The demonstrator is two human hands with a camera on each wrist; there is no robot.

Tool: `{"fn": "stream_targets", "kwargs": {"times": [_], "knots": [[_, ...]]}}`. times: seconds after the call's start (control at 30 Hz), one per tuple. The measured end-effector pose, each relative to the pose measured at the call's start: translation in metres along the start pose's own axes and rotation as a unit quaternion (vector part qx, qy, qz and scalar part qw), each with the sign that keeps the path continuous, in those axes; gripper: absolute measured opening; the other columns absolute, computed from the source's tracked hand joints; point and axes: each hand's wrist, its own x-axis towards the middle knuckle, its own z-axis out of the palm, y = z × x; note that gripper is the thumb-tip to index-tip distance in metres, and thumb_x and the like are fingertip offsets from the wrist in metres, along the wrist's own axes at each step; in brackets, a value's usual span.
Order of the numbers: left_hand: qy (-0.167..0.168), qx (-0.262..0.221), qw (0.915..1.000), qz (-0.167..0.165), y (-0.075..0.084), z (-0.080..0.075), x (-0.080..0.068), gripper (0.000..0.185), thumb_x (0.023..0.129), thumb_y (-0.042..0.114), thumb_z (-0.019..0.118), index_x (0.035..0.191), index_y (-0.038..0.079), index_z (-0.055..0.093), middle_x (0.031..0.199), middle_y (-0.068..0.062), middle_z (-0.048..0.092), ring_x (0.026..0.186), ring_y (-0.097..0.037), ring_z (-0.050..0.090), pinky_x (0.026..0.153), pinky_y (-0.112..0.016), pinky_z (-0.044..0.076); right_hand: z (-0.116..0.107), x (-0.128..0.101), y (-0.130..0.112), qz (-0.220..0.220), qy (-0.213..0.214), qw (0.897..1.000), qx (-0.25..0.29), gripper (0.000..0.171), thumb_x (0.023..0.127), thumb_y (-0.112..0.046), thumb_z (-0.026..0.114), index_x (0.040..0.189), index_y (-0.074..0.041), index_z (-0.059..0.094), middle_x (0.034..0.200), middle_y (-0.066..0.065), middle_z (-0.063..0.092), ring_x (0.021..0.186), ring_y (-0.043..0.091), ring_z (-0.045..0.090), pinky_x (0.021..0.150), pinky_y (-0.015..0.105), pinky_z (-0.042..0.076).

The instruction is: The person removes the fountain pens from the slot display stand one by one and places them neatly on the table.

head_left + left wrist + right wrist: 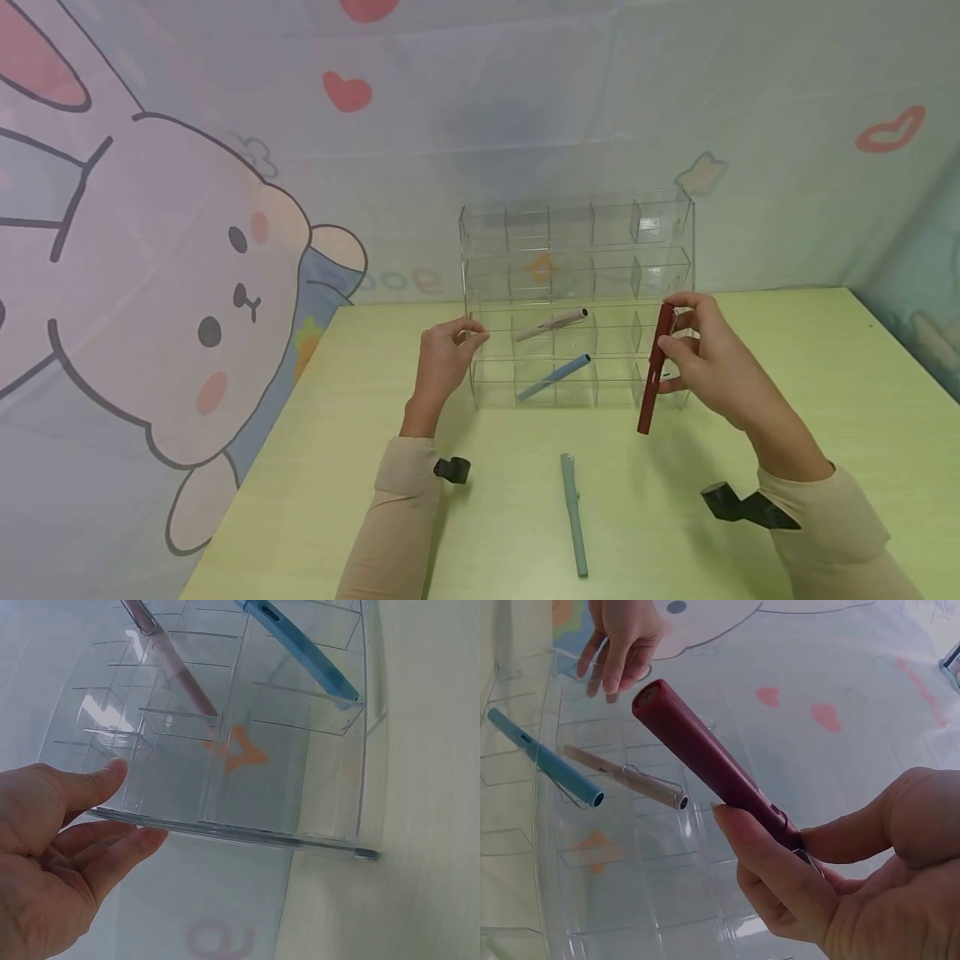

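Note:
A clear acrylic organizer (577, 250) with rows of small compartments stands upright on the pale green table (810, 392). A beige-pink pen (551, 325) lies slanted in one compartment and a blue pen (553, 377) in the row below. My left hand (468, 333) holds the organizer's left side wall (247, 832) between thumb and fingers. My right hand (678, 346) pinches a dark red pen (655, 375) near its upper end, hanging almost upright in front of the organizer's right edge. In the right wrist view the red pen (697, 750) points toward the compartments. A grey-green pen (574, 515) lies on the table between my forearms.
A cloth backdrop with a cartoon rabbit (187, 275) hangs behind and to the left of the table. Black camera mounts sit on both wrists (452, 469) (742, 506). The table's left edge runs diagonally near my left sleeve (397, 517).

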Motion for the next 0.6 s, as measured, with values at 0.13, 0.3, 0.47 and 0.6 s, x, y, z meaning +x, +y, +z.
{"fn": "stream_targets", "kwargs": {"times": [0.13,0.3,0.47,0.6], "knots": [[-0.002,-0.008,0.9999,-0.007,0.000,0.000,0.000,0.007,0.091,0.014,0.076,0.093,0.007,0.078,0.117,-0.019,0.070,0.108,-0.034,0.068,0.090,-0.044,0.056,0.000,0.001,0.004,0.027,-0.042,0.999,-0.005,0.051,0.106,0.003,0.036,0.150,0.001,0.010,0.132,0.030,0.032,0.111,0.044,0.055,0.070,0.044,0.061],[-0.004,-0.017,0.9997,-0.015,0.001,-0.001,-0.001,0.007,0.091,0.014,0.076,0.092,0.008,0.077,0.120,-0.019,0.069,0.108,-0.035,0.068,0.091,-0.045,0.055,0.002,0.002,0.007,0.041,-0.077,0.996,-0.010,0.051,0.105,0.006,0.038,0.148,0.002,0.012,0.129,0.030,0.035,0.113,0.049,0.051,0.070,0.046,0.061],[-0.004,-0.019,0.9997,-0.015,0.000,-0.001,-0.001,0.005,0.091,0.012,0.076,0.092,0.007,0.077,0.119,-0.018,0.070,0.108,-0.034,0.068,0.091,-0.043,0.055,0.005,0.004,0.011,0.048,-0.101,0.994,-0.016,0.050,0.105,0.005,0.040,0.147,0.003,0.013,0.124,0.030,0.039,0.101,0.042,0.057,0.069,0.046,0.061],[-0.004,-0.016,0.9997,-0.015,0.000,-0.001,-0.001,0.006,0.091,0.013,0.076,0.092,0.008,0.077,0.118,-0.018,0.070,0.109,-0.033,0.068,0.091,-0.042,0.055,0.007,0.005,0.014,0.052,-0.116,0.991,-0.030,0.047,0.105,0.004,0.040,0.145,0.004,0.016,0.120,0.030,0.041,0.094,0.037,0.060,0.069,0.045,0.061]]}}
